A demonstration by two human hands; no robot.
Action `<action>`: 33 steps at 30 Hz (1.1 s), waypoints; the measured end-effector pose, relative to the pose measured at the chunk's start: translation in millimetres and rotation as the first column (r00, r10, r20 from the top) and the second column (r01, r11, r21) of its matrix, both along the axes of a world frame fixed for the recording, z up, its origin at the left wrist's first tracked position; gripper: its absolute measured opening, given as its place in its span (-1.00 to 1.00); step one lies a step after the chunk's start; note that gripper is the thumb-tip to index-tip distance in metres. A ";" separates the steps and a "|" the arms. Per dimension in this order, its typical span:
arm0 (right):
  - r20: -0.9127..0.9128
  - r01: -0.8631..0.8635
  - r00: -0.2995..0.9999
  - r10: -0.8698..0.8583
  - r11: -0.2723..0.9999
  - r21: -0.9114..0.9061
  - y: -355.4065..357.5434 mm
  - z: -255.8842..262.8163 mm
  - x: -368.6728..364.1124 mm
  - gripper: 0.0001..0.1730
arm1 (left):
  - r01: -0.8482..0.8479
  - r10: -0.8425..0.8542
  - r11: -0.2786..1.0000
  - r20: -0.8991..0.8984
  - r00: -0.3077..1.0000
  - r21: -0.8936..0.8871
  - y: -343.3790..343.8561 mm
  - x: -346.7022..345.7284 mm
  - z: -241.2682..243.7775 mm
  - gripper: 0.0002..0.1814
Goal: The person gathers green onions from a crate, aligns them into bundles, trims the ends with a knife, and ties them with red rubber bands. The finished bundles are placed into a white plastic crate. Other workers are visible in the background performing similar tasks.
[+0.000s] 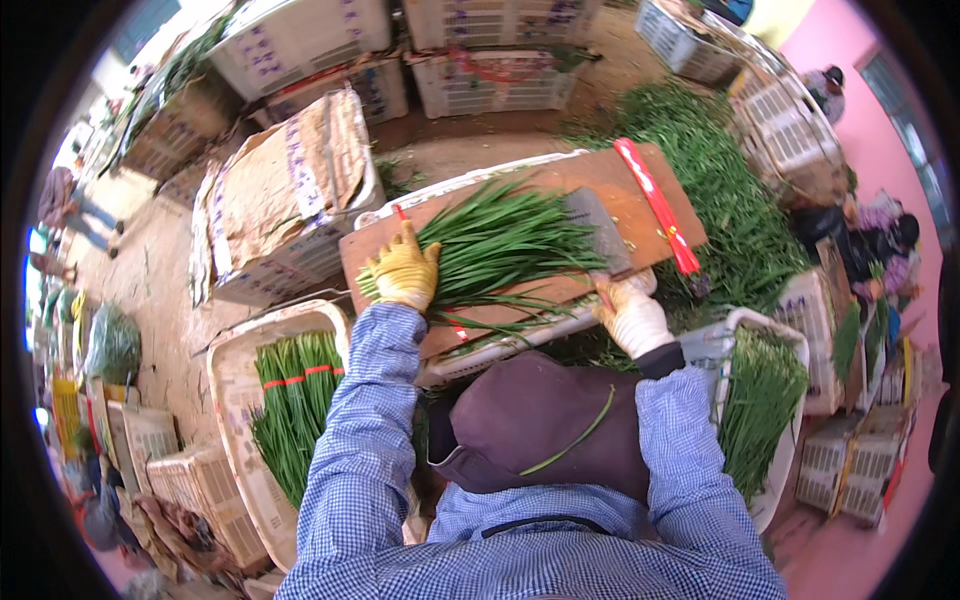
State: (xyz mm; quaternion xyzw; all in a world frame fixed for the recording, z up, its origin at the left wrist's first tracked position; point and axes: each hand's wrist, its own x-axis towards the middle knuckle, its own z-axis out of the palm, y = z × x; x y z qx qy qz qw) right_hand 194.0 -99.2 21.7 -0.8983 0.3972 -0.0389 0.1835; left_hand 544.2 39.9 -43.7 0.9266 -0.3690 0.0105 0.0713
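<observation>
A loose bunch of green garlic chives (502, 247) lies across a wooden board (645, 172) in front of me. My left hand (407, 268), in a yellow work glove, presses over the pale stem ends at the bunch's left. In a whitish glove, my right hand (636, 319) grips the handle of a wide-bladed cleaver (606, 238). Its grey blade is at the leafy right end of the chives, partly covered by leaves. Toward the board's right end lies a bundle of red ties (656, 204). Several chive leaves hang over the near edge.
At my left, a white crate (238, 442) holds chive bundles (300, 405) with red bands. Another crate (784, 469) at my right contains loose chives (761, 405). Cut greens (720, 180) cover the floor beyond the board. A paper-covered crate (277, 187) stands far left; people sit at right.
</observation>
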 end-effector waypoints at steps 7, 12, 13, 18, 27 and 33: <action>-0.040 0.180 0.982 -0.185 0.978 -0.108 59.4 -2.2 -105.4 -0.74 | 0.097 -0.095 0.994 -0.047 0.994 0.044 7.5 -11.2 15.6 -0.39; 0.283 0.552 0.809 -0.516 0.831 -0.064 117.1 -5.2 -240.7 -0.81 | 0.078 -0.073 0.980 -0.037 0.997 0.182 -4.3 -11.2 2.6 -0.30; 0.398 0.633 0.718 -0.570 0.773 -0.036 130.0 -22.9 -277.1 -0.83 | 0.090 -0.079 0.971 -0.060 0.995 0.222 -8.5 -11.2 8.9 -0.28; 0.322 0.898 0.439 -0.839 0.397 -0.189 194.3 -2.7 -467.8 -0.65 | 0.114 -0.107 0.978 -0.046 0.993 0.174 -7.1 21.3 -12.5 -0.23; -0.321 0.974 0.228 -0.919 0.217 0.072 222.1 -28.3 -454.6 0.12 | 0.057 -0.057 0.985 -0.003 0.998 0.164 -12.2 32.1 -6.5 -0.23; -0.564 0.991 0.101 -0.820 0.133 -0.016 203.0 -11.4 -407.1 0.23 | 0.050 -0.054 0.987 0.020 0.998 0.152 -8.6 20.5 3.4 -0.26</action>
